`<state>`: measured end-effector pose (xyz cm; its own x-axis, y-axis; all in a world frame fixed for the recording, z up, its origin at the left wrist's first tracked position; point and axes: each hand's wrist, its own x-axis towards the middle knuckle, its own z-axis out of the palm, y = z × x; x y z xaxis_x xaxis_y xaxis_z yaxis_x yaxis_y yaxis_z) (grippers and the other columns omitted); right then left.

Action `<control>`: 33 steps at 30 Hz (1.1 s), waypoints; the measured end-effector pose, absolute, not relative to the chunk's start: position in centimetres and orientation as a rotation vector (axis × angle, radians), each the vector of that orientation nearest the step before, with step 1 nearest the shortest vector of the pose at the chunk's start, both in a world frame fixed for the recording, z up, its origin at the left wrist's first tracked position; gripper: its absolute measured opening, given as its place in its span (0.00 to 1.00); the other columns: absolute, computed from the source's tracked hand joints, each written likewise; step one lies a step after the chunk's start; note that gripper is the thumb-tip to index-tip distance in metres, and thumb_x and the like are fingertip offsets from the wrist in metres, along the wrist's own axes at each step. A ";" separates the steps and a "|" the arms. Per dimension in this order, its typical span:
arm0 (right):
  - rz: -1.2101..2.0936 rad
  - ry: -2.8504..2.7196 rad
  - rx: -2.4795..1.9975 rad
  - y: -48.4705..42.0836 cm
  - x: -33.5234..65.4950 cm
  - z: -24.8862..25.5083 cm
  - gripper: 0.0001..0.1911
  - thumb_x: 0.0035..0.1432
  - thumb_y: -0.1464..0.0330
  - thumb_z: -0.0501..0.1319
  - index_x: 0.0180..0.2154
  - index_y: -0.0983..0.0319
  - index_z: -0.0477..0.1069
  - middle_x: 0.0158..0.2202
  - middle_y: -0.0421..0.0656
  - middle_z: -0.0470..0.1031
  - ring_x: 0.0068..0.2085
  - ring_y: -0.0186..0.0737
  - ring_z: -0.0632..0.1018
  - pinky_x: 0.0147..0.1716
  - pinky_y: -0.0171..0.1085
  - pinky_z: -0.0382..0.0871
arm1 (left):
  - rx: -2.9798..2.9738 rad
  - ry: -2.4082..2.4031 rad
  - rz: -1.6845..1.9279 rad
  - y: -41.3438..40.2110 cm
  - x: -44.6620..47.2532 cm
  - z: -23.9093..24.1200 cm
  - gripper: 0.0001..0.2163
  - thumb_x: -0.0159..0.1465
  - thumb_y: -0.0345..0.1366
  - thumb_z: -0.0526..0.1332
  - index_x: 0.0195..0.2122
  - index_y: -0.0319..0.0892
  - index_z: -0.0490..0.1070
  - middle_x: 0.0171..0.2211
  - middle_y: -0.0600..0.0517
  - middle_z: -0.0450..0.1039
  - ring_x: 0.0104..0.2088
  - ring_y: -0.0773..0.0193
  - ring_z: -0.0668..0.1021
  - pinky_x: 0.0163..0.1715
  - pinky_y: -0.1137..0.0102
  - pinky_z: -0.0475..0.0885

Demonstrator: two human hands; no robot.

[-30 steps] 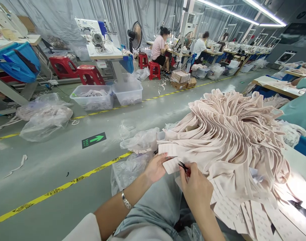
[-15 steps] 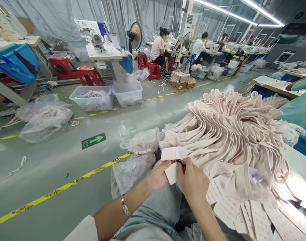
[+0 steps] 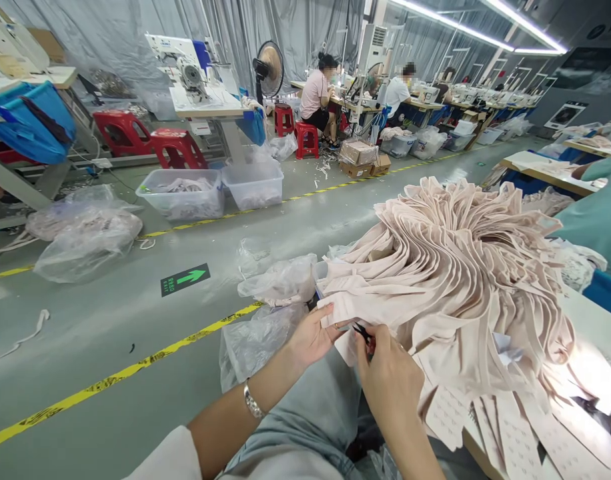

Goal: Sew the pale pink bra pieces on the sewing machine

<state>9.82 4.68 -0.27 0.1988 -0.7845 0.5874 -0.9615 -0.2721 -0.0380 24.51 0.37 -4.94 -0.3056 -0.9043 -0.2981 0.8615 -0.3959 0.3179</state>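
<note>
At the left edge of the beige garment pile (image 3: 465,267), the left hand's (image 3: 310,341) grip pinches a fabric end (image 3: 343,308); just beside, the right hand (image 3: 391,375) grasps dark snips (image 3: 361,331) angled toward it, contact unclear.

My head camera looks forward and down, close above my left hand (image 3: 309,340) and right hand (image 3: 391,371). Farther off, it faces sewing machines (image 3: 189,75).
</note>
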 end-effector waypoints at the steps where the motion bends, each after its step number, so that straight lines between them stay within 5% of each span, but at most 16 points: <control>1: 0.712 -1.642 2.138 4.7 9.8 -0.2 0.13 0.68 0.61 0.51 0.34 0.61 0.66 0.21 0.38 0.73 0.21 0.35 0.74 0.22 0.34 0.52 | 0.513 -0.105 -1.928 0.5 24.5 -4.8 0.15 0.62 0.31 0.63 0.50 0.35 0.71 0.44 0.42 0.79 0.42 0.55 0.82 0.48 0.61 0.74; 12: 0.464 -1.724 2.107 3.6 9.5 -0.7 0.11 0.67 0.65 0.51 0.31 0.61 0.66 0.21 0.38 0.74 0.18 0.33 0.69 0.20 0.36 0.44 | 0.502 -0.210 -1.942 1.6 23.4 -4.3 0.15 0.60 0.38 0.67 0.47 0.38 0.75 0.44 0.44 0.78 0.47 0.54 0.79 0.52 0.63 0.71; 17: 0.475 -1.799 2.113 3.2 9.3 -0.4 0.08 0.64 0.66 0.55 0.31 0.60 0.66 0.22 0.38 0.75 0.18 0.33 0.70 0.21 0.35 0.44 | 0.578 -0.411 -2.014 3.8 20.7 -5.8 0.18 0.45 0.26 0.75 0.39 0.40 0.78 0.38 0.48 0.79 0.39 0.59 0.79 0.37 0.71 0.71; 21: 0.554 -1.823 2.173 3.7 8.8 0.0 0.10 0.65 0.63 0.54 0.33 0.60 0.65 0.23 0.38 0.75 0.19 0.35 0.72 0.20 0.34 0.46 | 0.774 -0.525 -1.961 3.3 20.3 -5.9 0.10 0.47 0.25 0.72 0.32 0.38 0.79 0.30 0.50 0.78 0.30 0.64 0.77 0.34 0.71 0.70; 26: 0.772 -1.859 2.209 5.0 7.4 0.5 0.17 0.68 0.56 0.48 0.35 0.60 0.65 0.22 0.39 0.76 0.21 0.38 0.76 0.19 0.33 0.52 | 0.750 -0.268 -1.685 0.2 23.8 -4.3 0.14 0.46 0.26 0.72 0.35 0.36 0.77 0.33 0.48 0.80 0.35 0.59 0.80 0.44 0.66 0.72; 33: 0.916 -1.802 2.207 5.5 7.7 0.6 0.17 0.68 0.56 0.49 0.36 0.61 0.67 0.22 0.38 0.76 0.21 0.36 0.77 0.19 0.32 0.56 | 0.723 -0.166 -1.833 0.7 25.2 -3.1 0.16 0.59 0.33 0.67 0.49 0.37 0.73 0.39 0.42 0.80 0.41 0.51 0.82 0.49 0.56 0.73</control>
